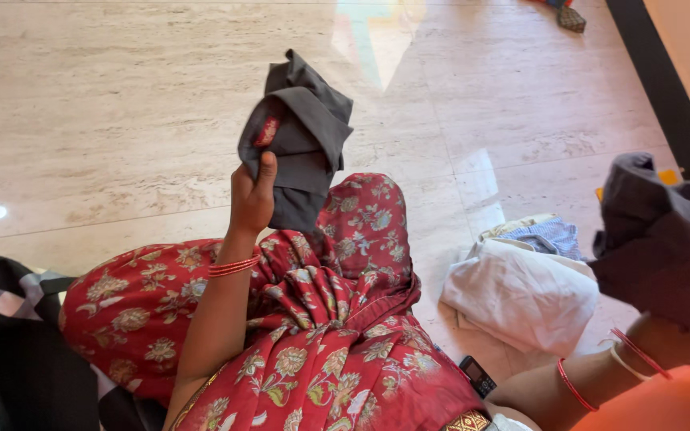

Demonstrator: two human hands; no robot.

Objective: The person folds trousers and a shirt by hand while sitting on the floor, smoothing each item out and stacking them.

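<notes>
Grey cloth (301, 132) was the thing in hand, a folded piece lifted above the lap, out over the pale stone floor (106, 104). Furthest left, a dark checked garment (6, 335) lay heaped on the floor beside the knee, apparently set aside there. Next came the left hand (252, 195), raised with its fingers and thumb clamped on the cloth's lower edge, so the folds hung free and clear of the red flowered sari (321, 319) spread across the lap. A small dark phone (478, 375) rested on the floor just beside the sari. Beyond it, white and blue folded clothes (520, 291) sat stacked within easy reach. Furthest right, the right hand (668, 339) was closed under a bundle of dark fabric (664, 235), bearing its weight from below.
</notes>
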